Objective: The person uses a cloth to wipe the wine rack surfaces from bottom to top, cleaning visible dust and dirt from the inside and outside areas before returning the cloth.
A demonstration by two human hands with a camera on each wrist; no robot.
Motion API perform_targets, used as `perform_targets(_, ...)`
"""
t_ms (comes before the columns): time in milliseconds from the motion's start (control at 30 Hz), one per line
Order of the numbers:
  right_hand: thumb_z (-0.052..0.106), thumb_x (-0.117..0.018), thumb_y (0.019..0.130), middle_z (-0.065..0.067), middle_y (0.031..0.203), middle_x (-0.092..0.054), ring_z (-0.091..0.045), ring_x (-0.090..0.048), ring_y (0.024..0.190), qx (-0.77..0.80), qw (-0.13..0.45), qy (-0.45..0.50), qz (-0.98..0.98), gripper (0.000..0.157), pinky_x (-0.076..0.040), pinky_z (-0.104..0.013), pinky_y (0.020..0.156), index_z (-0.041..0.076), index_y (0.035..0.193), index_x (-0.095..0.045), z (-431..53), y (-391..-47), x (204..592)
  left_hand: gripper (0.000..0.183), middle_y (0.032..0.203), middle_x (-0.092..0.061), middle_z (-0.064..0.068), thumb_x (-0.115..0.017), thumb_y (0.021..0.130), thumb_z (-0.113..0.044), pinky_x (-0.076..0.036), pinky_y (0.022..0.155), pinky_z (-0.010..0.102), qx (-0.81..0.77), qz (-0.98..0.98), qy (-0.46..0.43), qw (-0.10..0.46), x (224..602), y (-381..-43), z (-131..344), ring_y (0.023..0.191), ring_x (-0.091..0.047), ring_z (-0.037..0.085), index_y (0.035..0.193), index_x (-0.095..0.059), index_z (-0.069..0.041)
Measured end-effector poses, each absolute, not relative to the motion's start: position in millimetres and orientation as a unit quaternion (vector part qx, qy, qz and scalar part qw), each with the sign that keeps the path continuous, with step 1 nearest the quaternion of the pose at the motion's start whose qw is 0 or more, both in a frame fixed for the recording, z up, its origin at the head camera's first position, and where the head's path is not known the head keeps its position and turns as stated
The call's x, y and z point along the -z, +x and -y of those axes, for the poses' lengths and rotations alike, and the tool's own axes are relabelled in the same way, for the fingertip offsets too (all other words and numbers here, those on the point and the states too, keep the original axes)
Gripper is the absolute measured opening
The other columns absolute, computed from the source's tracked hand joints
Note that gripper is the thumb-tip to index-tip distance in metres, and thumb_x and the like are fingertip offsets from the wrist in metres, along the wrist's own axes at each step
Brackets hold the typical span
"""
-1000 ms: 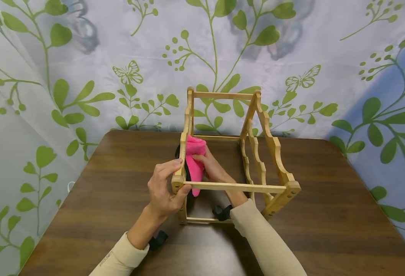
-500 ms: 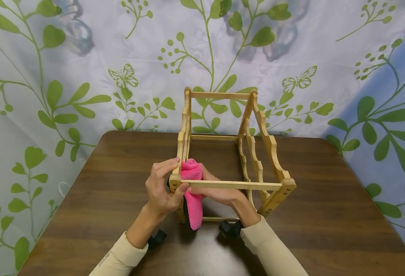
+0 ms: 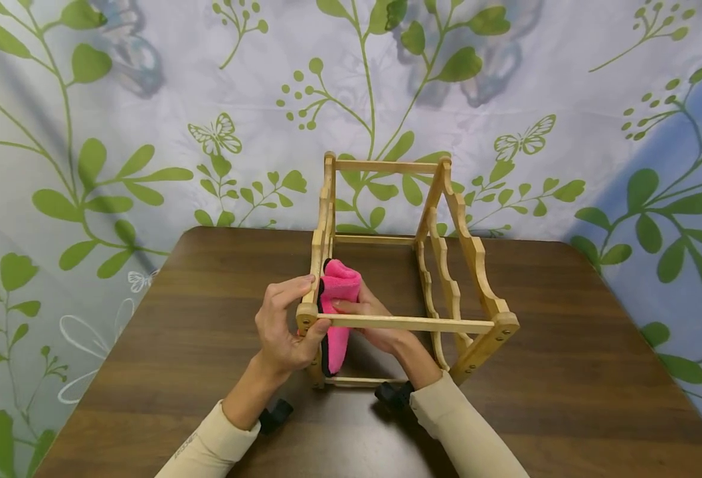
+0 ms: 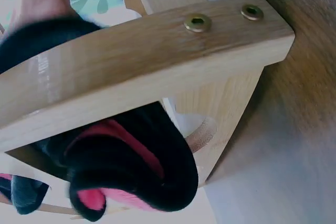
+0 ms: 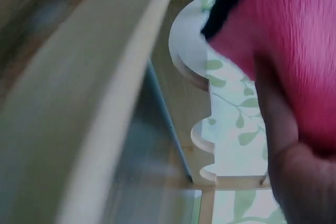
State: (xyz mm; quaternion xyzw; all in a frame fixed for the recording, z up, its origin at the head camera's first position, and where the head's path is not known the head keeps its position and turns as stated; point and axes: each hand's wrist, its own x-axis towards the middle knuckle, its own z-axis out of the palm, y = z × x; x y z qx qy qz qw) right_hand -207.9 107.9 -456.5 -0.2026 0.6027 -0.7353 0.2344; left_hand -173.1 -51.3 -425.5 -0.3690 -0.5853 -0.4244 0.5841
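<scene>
Left hand (image 3: 285, 328) gripped the wooden rack (image 3: 477, 255) at its 7 o'clock corner, thumb at the end of the near crossbar (image 3: 422, 324). Right hand (image 3: 374, 309) reached in beneath that bar and held a folded pink cloth (image 3: 340, 292) with dark edging (image 4: 184, 166). Key relation: cloth sat just inside the left side frame (image 3: 317, 255), apparently touching it; the left wrist view showed its folds below a rail (image 4: 131, 61). Long axis ran roughly 12 to 6 o'clock, alongside the frame. Cloth lay toward 10 o'clock from the right hand, the nearer one; toward 2 from the left. Rack stood on the bench (image 3: 554, 332). Writing: dark lettering (image 3: 186, 446) on the left sleeve (image 3: 216, 438), illegible; pale marks (image 4: 43, 72) on the rail, unreadable. No brand made out.
</scene>
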Motion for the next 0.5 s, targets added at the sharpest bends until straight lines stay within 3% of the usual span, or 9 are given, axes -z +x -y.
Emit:
perform_targets(233, 0.008, -0.054, 0.097, -0.015, 0.120, -0.057, -0.015, -0.059, 0.085, 0.772, 0.054, -0.028, -0.633, 0.050, -0.051, -0.025, 0.067, 0.010, 0.146, -0.041, -89, -234, 454, 0.051, 0.091, -0.061, 0.028, -0.064, 0.095, -0.035, -0.054, 0.084, 0.030, 0.425, 0.590, -0.364, 0.583, 426, -173, 54, 0.084, -0.063, 0.037, 0.096, -0.057, 0.015)
perform_targets(267, 0.008, -0.055, 0.096, -0.014, 0.120, -0.058, -0.015, -0.059, 0.086, 0.774, 0.022, -0.007, -0.633, 0.050, -0.051, -0.025, 0.069, 0.010, 0.144, -0.043, -87, -238, 454, 0.051, 0.092, -0.061, 0.028, -0.064, 0.095, -0.035, -0.054, 0.084, 0.030, 0.426, 0.590, -0.364, 0.582, 427, -173, 54, 0.084, -0.063, 0.038, 0.096, -0.057, 0.015)
perform_targets(400, 0.004, -0.056, 0.092, -0.007, 0.138, -0.053, -0.015, -0.052, 0.115, 0.774, -0.089, 0.030, -0.627, 0.057, -0.045, -0.027, 0.095, 0.012, 0.147, -0.043, -80, -258, 457, 0.051, 0.093, -0.061, 0.029, -0.065, 0.094, -0.034, -0.054, 0.084, 0.031, 0.429, 0.589, -0.368, 0.577, 428, -173, 54, 0.085, -0.063, 0.038, 0.096, -0.057, 0.016)
perform_targets(500, 0.006, -0.056, 0.092, -0.003, 0.145, -0.048, -0.018, -0.046, 0.126, 0.762, -0.110, 0.038, -0.637, 0.061, -0.039, -0.032, 0.104, 0.015, 0.150, -0.039, -78, -273, 459, 0.050, 0.093, -0.061, 0.028, -0.065, 0.094, -0.033, -0.055, 0.083, 0.032, 0.429, 0.589, -0.368, 0.577, 428, -173, 54, 0.085, -0.064, 0.038, 0.096, -0.056, 0.016)
